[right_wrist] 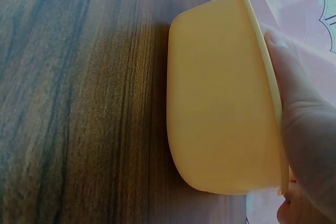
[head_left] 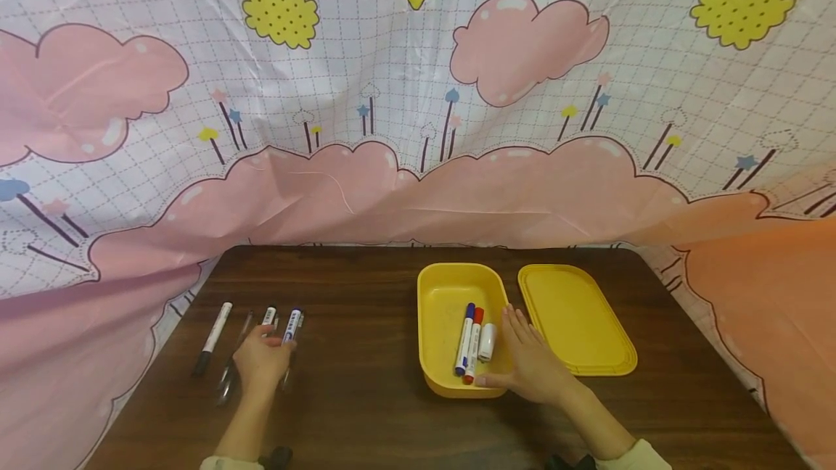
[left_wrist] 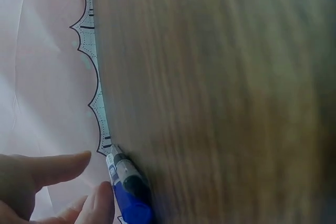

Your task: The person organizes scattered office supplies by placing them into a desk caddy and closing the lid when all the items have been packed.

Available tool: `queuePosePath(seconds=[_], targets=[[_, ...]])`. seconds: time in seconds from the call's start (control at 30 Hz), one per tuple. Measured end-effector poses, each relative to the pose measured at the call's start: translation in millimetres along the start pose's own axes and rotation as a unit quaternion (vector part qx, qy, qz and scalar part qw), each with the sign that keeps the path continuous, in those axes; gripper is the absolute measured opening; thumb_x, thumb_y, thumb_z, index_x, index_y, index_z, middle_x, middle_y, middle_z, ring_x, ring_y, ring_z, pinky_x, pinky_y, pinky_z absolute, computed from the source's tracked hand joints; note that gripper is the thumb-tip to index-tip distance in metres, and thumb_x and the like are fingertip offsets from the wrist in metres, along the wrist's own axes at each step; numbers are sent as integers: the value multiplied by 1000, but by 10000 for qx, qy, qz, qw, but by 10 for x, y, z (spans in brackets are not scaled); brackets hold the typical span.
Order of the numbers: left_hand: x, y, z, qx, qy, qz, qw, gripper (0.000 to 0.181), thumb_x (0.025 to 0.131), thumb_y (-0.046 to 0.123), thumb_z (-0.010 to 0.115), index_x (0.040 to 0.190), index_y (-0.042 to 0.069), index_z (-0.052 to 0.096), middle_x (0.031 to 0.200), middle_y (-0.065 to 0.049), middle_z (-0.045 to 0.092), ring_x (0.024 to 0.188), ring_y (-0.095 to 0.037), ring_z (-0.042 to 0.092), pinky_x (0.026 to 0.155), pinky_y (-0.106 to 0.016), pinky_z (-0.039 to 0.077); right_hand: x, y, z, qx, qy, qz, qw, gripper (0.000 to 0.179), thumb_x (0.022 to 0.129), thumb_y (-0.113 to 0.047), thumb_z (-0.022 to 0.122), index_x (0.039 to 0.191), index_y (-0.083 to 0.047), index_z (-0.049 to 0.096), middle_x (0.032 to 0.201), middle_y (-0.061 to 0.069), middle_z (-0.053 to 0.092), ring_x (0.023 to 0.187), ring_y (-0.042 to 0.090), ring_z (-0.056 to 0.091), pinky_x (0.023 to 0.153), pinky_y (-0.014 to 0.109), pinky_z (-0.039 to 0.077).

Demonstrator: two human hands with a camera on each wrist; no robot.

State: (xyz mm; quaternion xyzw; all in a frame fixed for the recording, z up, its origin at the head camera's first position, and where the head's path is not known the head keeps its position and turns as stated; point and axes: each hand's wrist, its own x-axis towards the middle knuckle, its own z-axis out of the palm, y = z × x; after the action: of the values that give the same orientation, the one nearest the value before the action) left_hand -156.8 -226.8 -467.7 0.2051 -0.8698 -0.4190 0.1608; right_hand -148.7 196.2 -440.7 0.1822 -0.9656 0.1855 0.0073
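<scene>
My left hand [head_left: 263, 360] is over several markers on the left of the table. Beside its fingers lie a blue marker [head_left: 292, 325] and a white marker [head_left: 269, 319]. Thumb and fingers stand apart in the left wrist view, near the blue marker's end [left_wrist: 135, 208]. My right hand [head_left: 535, 361] rests on a yellow box [head_left: 427, 339], straight fingers along its right rim, thumb over its near rim. Inside the box are a blue-capped marker [head_left: 465, 339], a red-capped marker [head_left: 475, 345] and a short white object [head_left: 487, 341].
A white marker with a black end [head_left: 212, 339] lies at the far left. The yellow lid [head_left: 581, 318] lies flat right of the box. Behind the dark wooden table [head_left: 359, 339] hangs a patterned cloth [head_left: 366, 187].
</scene>
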Motion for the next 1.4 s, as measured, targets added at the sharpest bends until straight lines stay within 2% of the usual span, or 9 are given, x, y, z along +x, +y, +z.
queuePosePath(seconds=[0.17, 0.37, 0.57, 0.9, 1.1, 1.3, 1.4], targets=[[15, -5, 22, 15, -62, 113, 9999, 49, 75, 1, 71, 119, -13, 55, 99, -32, 68, 85, -48, 65, 80, -54, 51, 0, 1, 6, 8, -1, 26, 10000, 123, 72, -72, 66, 149, 10, 18, 157, 30, 14, 145, 48, 15, 116, 62, 17], [7, -2, 26, 18, -59, 76, 10000, 50, 73, -2, 70, 119, -12, 55, 99, -33, 67, 89, -50, 62, 82, -55, 49, 7, 15, 19, 20, -62, 95, 9999, 124, 71, -73, 66, 150, 9, 17, 158, 29, 13, 146, 47, 15, 116, 61, 16], [10, -20, 34, 42, 8, 95, 9999, 47, 72, -4, 70, 117, -13, 56, 95, -32, 68, 80, -47, 65, 78, -55, 51, 13, 23, 31, 30, -71, 128, 9999, 125, 70, -74, 65, 150, 8, 17, 159, 28, 14, 147, 46, 13, 117, 61, 15], [36, -31, 19, 154, -162, -8, 9997, 48, 76, -2, 67, 120, -14, 53, 96, -32, 68, 90, -52, 62, 87, -60, 46, 7, 14, 22, -21, -86, 104, 9999, 124, 71, -74, 65, 150, 9, 17, 158, 28, 14, 146, 46, 13, 117, 61, 16], [46, -63, 29, 179, -172, -3, 9997, 46, 77, -1, 65, 119, -15, 53, 95, -31, 69, 85, -49, 65, 85, -60, 47, 6, 8, 4, -52, -77, 48, 9999, 124, 71, -75, 64, 149, 9, 18, 158, 29, 15, 146, 46, 14, 116, 61, 17], [73, -84, 74, 785, 2, 208, 9967, 37, 74, 2, 61, 108, -12, 60, 97, -33, 68, 92, -55, 60, 82, -61, 46, 5, 10, -2, -54, -87, 68, 9999, 124, 71, -75, 63, 150, 9, 17, 158, 29, 14, 146, 46, 14, 116, 61, 17], [74, -52, 90, 983, -20, 244, 9949, 29, 73, 2, 60, 98, -12, 63, 93, -36, 65, 87, -58, 59, 76, -63, 47, 4, 9, -2, -40, -71, 65, 9999, 124, 71, -75, 64, 150, 9, 17, 158, 29, 14, 146, 46, 14, 116, 61, 17]])
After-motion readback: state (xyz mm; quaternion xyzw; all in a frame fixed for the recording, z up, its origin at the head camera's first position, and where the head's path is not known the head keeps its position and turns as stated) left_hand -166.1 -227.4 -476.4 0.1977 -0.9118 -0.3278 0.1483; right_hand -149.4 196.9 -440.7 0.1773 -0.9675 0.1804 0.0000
